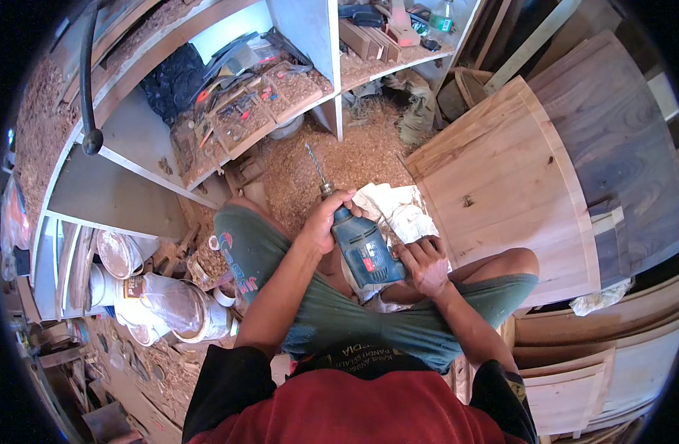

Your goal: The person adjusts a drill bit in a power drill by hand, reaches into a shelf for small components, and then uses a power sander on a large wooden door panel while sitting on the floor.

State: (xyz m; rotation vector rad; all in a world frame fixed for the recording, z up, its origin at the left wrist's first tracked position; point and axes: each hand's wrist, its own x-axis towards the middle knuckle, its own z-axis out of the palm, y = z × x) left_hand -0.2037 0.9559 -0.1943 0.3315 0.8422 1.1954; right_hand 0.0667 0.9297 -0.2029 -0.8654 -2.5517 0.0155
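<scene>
A blue power drill (365,250) lies across the space over my lap, its long twist bit (315,164) pointing away and slightly left. My left hand (328,220) is closed around the drill's front end, just behind the metal chuck (326,189). At the drill's rear, my right hand (426,265) grips the handle side, its fingers curled; the trigger is hidden. A crumpled white cloth (399,209) lies beyond the drill, between my legs.
Wood shavings (310,152) cover the floor ahead. Wooden panels (502,185) lean on the right. On the left stand white buckets (199,314) near a shelf unit (125,181). A tool tray (243,118) with small tools sits on the shelf ahead.
</scene>
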